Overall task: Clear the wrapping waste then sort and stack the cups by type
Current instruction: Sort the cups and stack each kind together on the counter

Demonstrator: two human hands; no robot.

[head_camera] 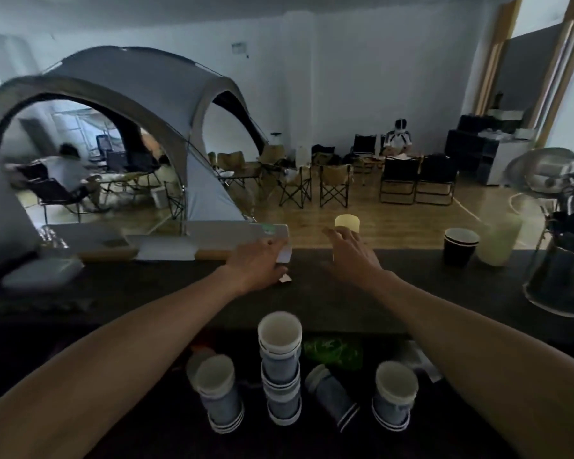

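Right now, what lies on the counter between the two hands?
In the head view, a small white scrap lies by the left hand; the dark counter from there to the right hand is bare.

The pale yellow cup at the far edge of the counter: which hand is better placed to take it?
The right hand. It is stretched out right at the pale yellow cup, while the left hand rests on the white box further left, so it would probably have to cross over.
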